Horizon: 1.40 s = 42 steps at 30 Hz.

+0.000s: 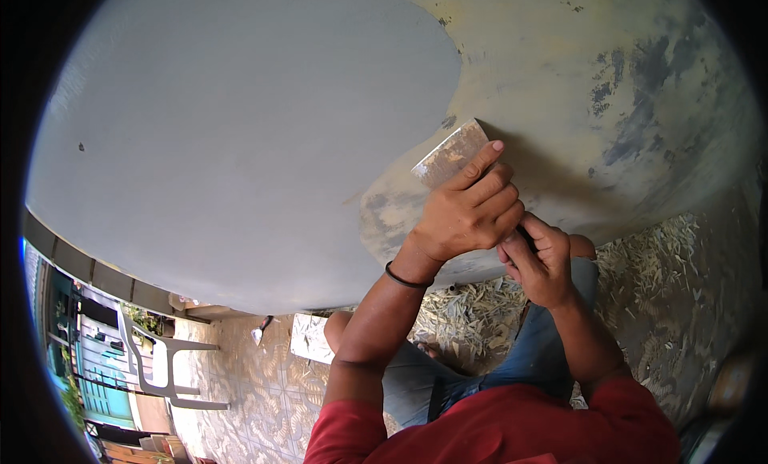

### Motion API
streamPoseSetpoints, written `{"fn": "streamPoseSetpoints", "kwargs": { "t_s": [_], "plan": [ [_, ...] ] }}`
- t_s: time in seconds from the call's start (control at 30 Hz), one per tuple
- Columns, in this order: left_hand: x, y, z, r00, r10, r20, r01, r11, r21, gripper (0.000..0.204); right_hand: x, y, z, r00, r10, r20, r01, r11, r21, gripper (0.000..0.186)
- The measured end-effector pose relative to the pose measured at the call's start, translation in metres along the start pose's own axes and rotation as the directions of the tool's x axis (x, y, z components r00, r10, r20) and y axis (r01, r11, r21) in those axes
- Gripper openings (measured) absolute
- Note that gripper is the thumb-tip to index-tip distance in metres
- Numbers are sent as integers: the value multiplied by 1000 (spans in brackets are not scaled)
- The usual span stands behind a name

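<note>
A wide-bladed scraper (450, 154) with a worn, stained metal blade is in both my hands. My left hand (472, 208) is closed around it close to the blade, one digit stretched along the metal. Lower and to the right, my right hand (546, 262) grips the dark handle, which the fingers mostly hide. The blade's edge lies at or very near a large curved surface (264, 136), beside the border where smooth grey coating meets a patchy yellowish area (552, 88) with dark grey spots. Whether the edge touches cannot be made out.
Pale peeled shavings (468, 320) litter the patterned floor (240, 368) below the curved surface and around my legs. A small hand tool (261, 330) lies on the floor at left, near a whitish block (310, 338). Farther left stands a white plastic chair (164, 360).
</note>
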<state>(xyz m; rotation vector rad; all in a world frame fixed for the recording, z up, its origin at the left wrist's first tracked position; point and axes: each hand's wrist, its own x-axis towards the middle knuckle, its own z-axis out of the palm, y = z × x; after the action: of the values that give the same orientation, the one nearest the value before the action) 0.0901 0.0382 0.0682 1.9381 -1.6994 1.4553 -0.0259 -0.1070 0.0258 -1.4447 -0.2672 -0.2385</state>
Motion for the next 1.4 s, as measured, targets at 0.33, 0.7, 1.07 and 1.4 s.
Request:
{"fn": "streamPoseSetpoints", "kwargs": {
  "t_s": [0.33, 0.7, 1.07, 1.4],
  "plan": [
    [8, -13, -4, 995, 3, -95, -7, 999, -43, 9, 6, -19, 11, 999, -33, -1, 33, 996, -82, 13],
    [27, -4, 20, 931, -166, -325, 188, 982, 36, 5, 39, -60, -26, 978, -151, 147, 201, 881, -428, 15],
    [-7, -4, -4, 996, -55, -73, 54, 998, -12, 10, 9, 0, 9, 980, -193, 44, 198, 953, -230, 13],
    [-17, -18, -22, 1000, 14, 21, -13, 999, -38, 9, 7, 14, 37, 995, -95, -18, 94, 995, -36, 13]
  ]
}}
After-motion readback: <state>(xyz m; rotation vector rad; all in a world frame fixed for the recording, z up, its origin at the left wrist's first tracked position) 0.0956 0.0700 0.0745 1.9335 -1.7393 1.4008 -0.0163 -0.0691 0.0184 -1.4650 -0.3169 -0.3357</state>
